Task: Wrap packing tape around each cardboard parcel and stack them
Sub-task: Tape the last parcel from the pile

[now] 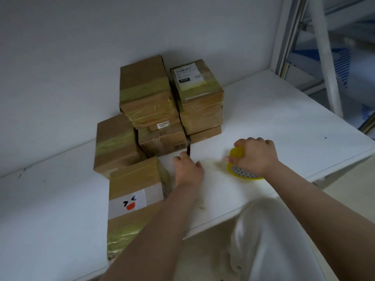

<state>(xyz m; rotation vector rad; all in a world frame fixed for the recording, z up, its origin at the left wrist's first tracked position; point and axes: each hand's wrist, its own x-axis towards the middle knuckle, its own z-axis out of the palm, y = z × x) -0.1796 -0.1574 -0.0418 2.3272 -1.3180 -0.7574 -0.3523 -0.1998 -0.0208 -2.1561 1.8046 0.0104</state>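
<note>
Item 1, far left: taped parcel (115,145), lying flat on the white table (284,122).
Item 2: near parcel (135,199) with a cartoon-face label, at the table's front edge, tape banded across it.
Item 3: stack of parcels (170,102) against the wall, two columns.
Item 4: your left hand (188,169), fingers curled round a dark thin tool (188,149), probably a cutter.
Item 5: your right hand (254,157), gripping the yellow tape roll (239,165); a loose strip runs between the hands.
Risk: slack tape may fold and stick to itself; the blade points toward the stack.
</note>
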